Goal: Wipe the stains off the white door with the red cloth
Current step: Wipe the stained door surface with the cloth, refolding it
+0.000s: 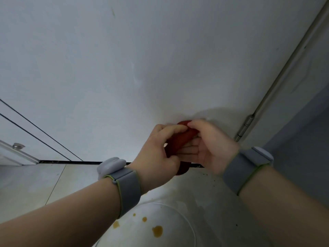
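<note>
The white door (135, 68) fills most of the head view, seen from close and low. A small greenish streak (113, 11) marks it near the top. Both my hands meet near the door's bottom right part. My left hand (158, 150) grips the rolled red cloth (179, 139) from the left, fingers curled round it. My right hand (208, 145) pinches the cloth's upper end with thumb and fingertips. A bit of the cloth hangs below my left palm. Both wrists wear grey bands.
A metal hinge (244, 128) and the door frame run up the right side. Below the hands lies a pale floor (35, 184) with brown-orange drops (157, 230) on a round white surface. A white cabinet with a knob (17, 145) stands at the left.
</note>
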